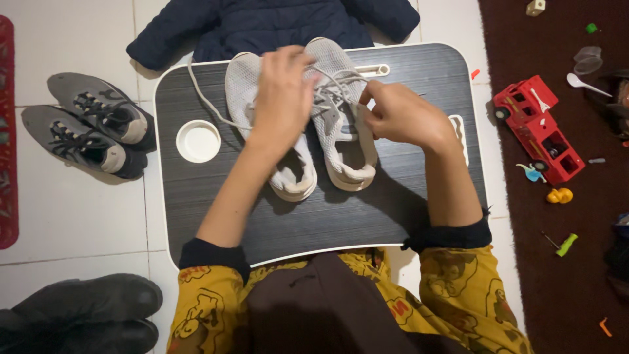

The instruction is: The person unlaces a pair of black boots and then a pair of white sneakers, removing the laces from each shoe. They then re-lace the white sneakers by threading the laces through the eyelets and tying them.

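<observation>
**Lacing a pair of pale grey sneakers on a lap desk**

The pair sits toes-away near the far edge of the dark wood-grain lap desk (393, 216), roughly at its middle. The left hand (283, 88) lies over the left sneaker (291, 174), fingers curled down onto its tongue; whether they pinch a lace I cannot tell, the back of the hand covers it. The right hand (400, 115) is clenched, thumb and fingertips pinching the white lace (341, 82) above the right sneaker (350, 154). A loose lace end (203, 95) trails off toward the far left corner, past the white cup recess (198, 141).

To my eye the work is mid-lacing on the right shoe; the next move would call for drawing the pinched lace taut while the other hand steadies the pair.

The eyelets under both hands are hidden. A navy padded jacket (262, 23) lies beyond the far edge, cut off by the frame. Grey trainers (92, 124) and a red toy truck (540, 128) lie on the floor.
</observation>
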